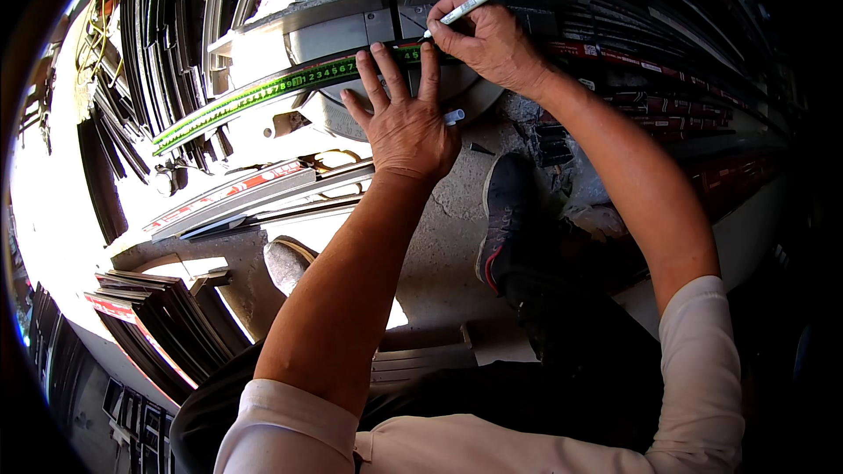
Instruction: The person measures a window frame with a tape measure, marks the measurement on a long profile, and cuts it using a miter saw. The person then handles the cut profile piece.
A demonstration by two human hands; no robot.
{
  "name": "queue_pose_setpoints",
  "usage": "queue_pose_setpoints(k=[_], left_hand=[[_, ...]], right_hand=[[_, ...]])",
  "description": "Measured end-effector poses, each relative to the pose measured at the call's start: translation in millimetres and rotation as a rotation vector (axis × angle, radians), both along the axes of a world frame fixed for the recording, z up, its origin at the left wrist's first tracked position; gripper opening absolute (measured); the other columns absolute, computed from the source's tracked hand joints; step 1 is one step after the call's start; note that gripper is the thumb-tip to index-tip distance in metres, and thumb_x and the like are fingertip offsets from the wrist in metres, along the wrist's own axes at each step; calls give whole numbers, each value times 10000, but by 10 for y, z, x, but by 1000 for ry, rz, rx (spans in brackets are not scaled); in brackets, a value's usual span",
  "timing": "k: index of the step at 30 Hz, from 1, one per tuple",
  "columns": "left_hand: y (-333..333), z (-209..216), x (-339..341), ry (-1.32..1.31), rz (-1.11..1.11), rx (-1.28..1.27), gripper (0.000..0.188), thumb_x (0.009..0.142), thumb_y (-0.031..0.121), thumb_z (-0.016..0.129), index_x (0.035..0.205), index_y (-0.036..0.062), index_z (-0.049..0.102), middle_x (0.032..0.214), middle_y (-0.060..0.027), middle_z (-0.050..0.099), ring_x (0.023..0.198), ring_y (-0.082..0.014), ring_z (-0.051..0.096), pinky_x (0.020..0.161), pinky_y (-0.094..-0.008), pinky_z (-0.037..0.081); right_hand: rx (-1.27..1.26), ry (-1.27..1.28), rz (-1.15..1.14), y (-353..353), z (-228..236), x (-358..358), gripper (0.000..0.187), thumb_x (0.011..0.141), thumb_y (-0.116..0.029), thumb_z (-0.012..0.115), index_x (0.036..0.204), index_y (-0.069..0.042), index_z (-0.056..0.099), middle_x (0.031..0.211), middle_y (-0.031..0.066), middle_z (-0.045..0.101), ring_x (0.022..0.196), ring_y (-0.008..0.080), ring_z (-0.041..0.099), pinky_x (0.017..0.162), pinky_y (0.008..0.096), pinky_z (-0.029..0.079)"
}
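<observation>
My left hand (406, 127) lies palm down with its fingers spread, pressing a green measuring tape (255, 96) along a long, narrow, dark strip. A clear bluish pen cap (454, 117) sticks out beside this hand; the thumb is hidden, so I cannot tell how the cap is held. In my right hand (492, 46), pinched between thumb and fingers, is a white marker (465, 7) with a blue end. Its tip points down at the strip, close to my left index finger. Beneath both hands sits a grey metal saw base (329, 39) with a fence and round turntable.
Dark metal profiles (162, 26) are stacked at the far left, others (667, 44) at the right. Red-labelled strips (246, 193) lie left of my left forearm; a bundle of short profiles (167, 325) stands nearer. My shoes (507, 211) rest on the concrete floor (443, 246).
</observation>
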State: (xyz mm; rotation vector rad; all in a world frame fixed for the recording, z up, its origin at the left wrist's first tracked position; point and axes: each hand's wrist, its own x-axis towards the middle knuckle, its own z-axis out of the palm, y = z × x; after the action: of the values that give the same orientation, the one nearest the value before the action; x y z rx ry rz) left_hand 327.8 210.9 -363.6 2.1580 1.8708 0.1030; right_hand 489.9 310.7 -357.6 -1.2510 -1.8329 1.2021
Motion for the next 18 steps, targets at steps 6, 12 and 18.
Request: queue_pose_setpoints(k=[6,12,18], left_hand=[[3,16,3,3,4,-20,984,834,369,652,1683,239,173,1684,-364,58,1567,-560,16,1164,-773,115],[11,64,16,5,-3,-28,975,838,362,661,1681,238,188,1683,-362,67,1566,-561,34,1163,-769,130],[8,57,2,-28,-12,-2,948,849,350,666,1672,213,216,1677,-371,78,1561,-568,46,1149,-789,121]], right_hand=[[2,38,-16,11,-46,-21,169,1037,-226,684,1095,-66,687,887,-24,681,854,64,626,772,254,528],[-17,134,-87,-18,-22,11,135,1041,-185,676,1087,-59,684,886,-35,663,848,36,611,756,220,516],[-57,238,-117,-296,246,172,111,1019,-148,689,1062,-47,670,911,-28,660,844,38,616,758,221,523]])
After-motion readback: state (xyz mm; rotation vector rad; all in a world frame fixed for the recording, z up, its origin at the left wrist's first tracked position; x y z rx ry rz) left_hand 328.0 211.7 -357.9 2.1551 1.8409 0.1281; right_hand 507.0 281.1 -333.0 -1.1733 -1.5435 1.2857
